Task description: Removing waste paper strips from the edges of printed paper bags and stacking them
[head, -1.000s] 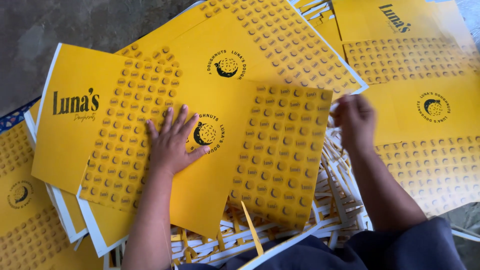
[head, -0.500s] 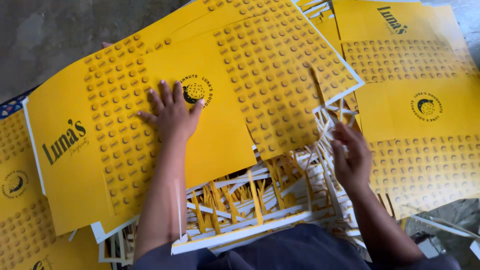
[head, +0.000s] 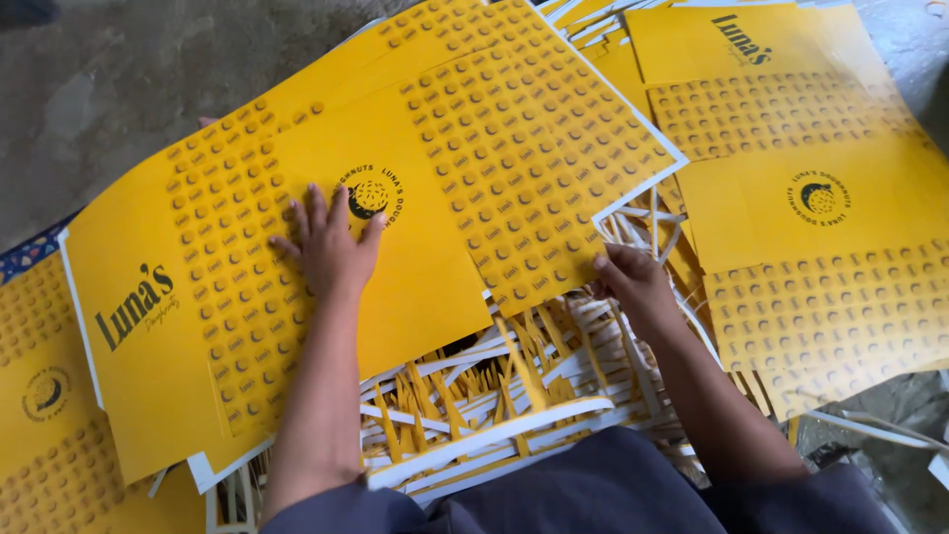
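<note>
Across the upper right of the frame we see more yellow printed sheets (head: 811, 188) lying overlapped, with dotted bands and a round dark emblem. At the lower left we find another stack of yellow sheets (head: 49, 415). Bare grey concrete floor (head: 129, 79) fills the upper left. A strip of blue patterned cloth (head: 25, 259) peeks out at the left edge.

The large yellow printed cardboard sheet (head: 395, 227) has slid further left under the left hand (head: 331, 247); the right hand (head: 633, 282) has dropped among newly bared white-and-yellow offcut strips (head: 494, 396).
</note>
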